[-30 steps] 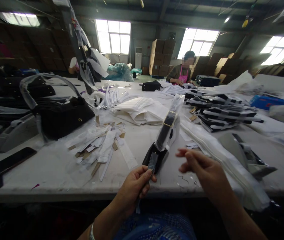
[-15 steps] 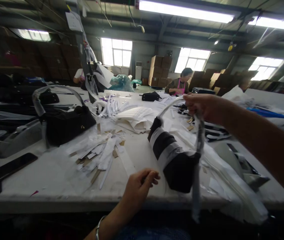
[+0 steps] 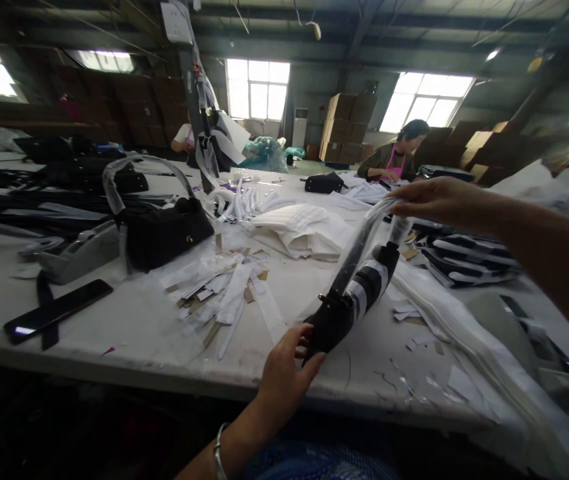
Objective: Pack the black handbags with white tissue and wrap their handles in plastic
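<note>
A small black handbag (image 3: 351, 303) with white wrapping bands hangs tilted above the white table (image 3: 114, 327). My right hand (image 3: 434, 200) is closed on its plastic-wrapped handle (image 3: 364, 237) at the top. My left hand (image 3: 287, 373) grips the bag's lower end with thumb and fingers. A bracelet shows on my left wrist.
Another black handbag (image 3: 164, 230) with a wrapped handle stands at the left, a phone (image 3: 57, 310) near the front edge. Paper and card scraps (image 3: 224, 290) lie mid-table, white folded pieces (image 3: 304, 230) behind, black-and-white stacks (image 3: 464, 250) right. A person (image 3: 397, 157) works at the far end.
My right hand rose and took the wrapped handle, lifting the bag. My left hand let go of a strip and now holds the bag's lower end. The bag turned from end-on to slanted.
</note>
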The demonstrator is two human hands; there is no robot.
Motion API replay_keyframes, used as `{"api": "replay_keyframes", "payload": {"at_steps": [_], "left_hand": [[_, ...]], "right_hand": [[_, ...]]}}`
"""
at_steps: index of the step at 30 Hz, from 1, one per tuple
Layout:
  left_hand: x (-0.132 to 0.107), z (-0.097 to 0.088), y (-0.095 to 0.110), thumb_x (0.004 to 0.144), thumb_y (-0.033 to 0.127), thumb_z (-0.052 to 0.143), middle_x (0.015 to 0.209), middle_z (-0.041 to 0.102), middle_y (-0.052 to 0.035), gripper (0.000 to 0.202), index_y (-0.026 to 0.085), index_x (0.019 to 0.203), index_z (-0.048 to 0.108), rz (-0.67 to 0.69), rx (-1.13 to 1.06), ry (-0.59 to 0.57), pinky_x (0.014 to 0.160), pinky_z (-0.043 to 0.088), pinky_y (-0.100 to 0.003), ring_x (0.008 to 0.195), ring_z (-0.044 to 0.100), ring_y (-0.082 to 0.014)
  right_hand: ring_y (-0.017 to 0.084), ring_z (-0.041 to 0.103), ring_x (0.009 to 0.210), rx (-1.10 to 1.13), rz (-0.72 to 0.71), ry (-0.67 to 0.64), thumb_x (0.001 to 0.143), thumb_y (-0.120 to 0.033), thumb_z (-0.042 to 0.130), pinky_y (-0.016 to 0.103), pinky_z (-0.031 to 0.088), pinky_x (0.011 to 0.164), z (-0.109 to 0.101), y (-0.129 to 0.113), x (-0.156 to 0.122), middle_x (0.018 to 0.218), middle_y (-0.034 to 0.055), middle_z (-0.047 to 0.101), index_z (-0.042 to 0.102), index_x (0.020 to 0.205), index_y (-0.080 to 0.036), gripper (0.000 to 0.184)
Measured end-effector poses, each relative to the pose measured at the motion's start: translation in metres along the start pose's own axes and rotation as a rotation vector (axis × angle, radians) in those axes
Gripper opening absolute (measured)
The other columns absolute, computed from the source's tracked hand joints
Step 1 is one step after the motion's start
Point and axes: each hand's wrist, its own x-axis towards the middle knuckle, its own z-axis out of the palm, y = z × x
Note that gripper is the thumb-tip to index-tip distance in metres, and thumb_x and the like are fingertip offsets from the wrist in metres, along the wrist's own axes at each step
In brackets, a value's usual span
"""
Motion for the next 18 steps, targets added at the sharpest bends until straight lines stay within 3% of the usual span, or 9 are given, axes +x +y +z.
{"api": "replay_keyframes", "payload": {"at_steps": [6,8,9,11,12,13,15,18], "left_hand": [[0.000,0.002,0.003,0.076,0.028,0.079,0.100,0.072,-0.0065,0.033,0.019,0.106,0.069,-0.162,-0.183,-0.053,0.082,0.055,-0.033,0.092,0.067,-0.0217],[-0.001,-0.002,0.004,0.072,0.031,0.083,0.094,0.072,-0.0050,0.033,0.018,0.100,0.070,-0.193,-0.219,-0.048,0.080,0.053,-0.031,0.086,0.066,-0.0205],[-0.002,-0.004,0.004,0.071,0.033,0.084,0.090,0.071,-0.0039,0.033,0.018,0.097,0.070,-0.199,-0.231,-0.044,0.079,0.052,-0.030,0.084,0.065,-0.0197],[-0.006,-0.005,0.006,0.073,0.036,0.084,0.086,0.070,-0.0024,0.030,0.018,0.093,0.070,-0.196,-0.249,-0.043,0.076,0.049,-0.028,0.081,0.063,-0.0187],[-0.009,-0.005,0.007,0.076,0.038,0.082,0.083,0.069,-0.0019,0.028,0.018,0.092,0.071,-0.190,-0.253,-0.051,0.074,0.048,-0.027,0.079,0.062,-0.0182],[-0.011,-0.005,0.008,0.079,0.040,0.079,0.081,0.069,-0.0018,0.026,0.018,0.091,0.071,-0.179,-0.250,-0.066,0.072,0.047,-0.026,0.077,0.062,-0.0178],[-0.017,-0.005,0.010,0.085,0.044,0.072,0.078,0.069,-0.0023,0.026,0.018,0.089,0.073,-0.137,-0.211,-0.115,0.070,0.046,-0.026,0.074,0.061,-0.0172],[-0.017,-0.013,0.011,0.097,0.049,0.053,0.078,0.069,-0.0045,0.040,0.016,0.087,0.073,-0.042,-0.117,-0.227,0.071,0.047,-0.026,0.074,0.063,-0.0174]], "right_hand": [[0.023,0.068,0.061,-0.061,0.096,0.050,0.089,-0.059,0.057,0.035,0.054,0.055,-0.006,0.023,-0.077,0.068,0.0067,0.070,0.078,0.085,-0.028,0.038],[0.022,0.064,0.052,-0.047,0.124,-0.016,0.085,-0.061,0.060,0.033,0.050,0.049,0.003,0.033,-0.114,0.060,0.0051,0.068,0.077,0.078,-0.028,0.038],[0.020,0.061,0.046,-0.019,0.141,-0.107,0.083,-0.063,0.062,0.032,0.048,0.046,0.012,0.037,-0.134,0.055,0.0039,0.066,0.077,0.074,-0.027,0.039],[0.017,0.055,0.038,0.153,0.259,-0.542,0.085,-0.064,0.059,0.030,0.044,0.044,0.035,0.043,-0.172,0.046,0.0016,0.061,0.077,0.076,-0.024,0.044],[0.018,0.057,0.041,0.227,0.321,-0.684,0.086,-0.064,0.058,0.029,0.045,0.045,0.048,0.045,-0.188,0.047,0.0014,0.062,0.079,0.088,-0.023,0.046],[0.018,0.059,0.045,0.281,0.378,-0.738,0.086,-0.063,0.059,0.029,0.045,0.048,0.061,0.045,-0.202,0.048,0.0009,0.063,0.079,0.099,-0.022,0.048],[0.018,0.059,0.051,0.403,0.473,-0.731,0.085,-0.062,0.061,0.029,0.045,0.053,0.083,0.041,-0.219,0.054,0.0004,0.065,0.075,0.114,-0.020,0.053],[0.014,0.054,0.054,0.640,0.598,-0.610,0.082,-0.059,0.067,0.028,0.044,0.057,0.103,0.032,-0.225,0.071,0.0018,0.070,0.075,0.114,-0.019,0.052]]}}
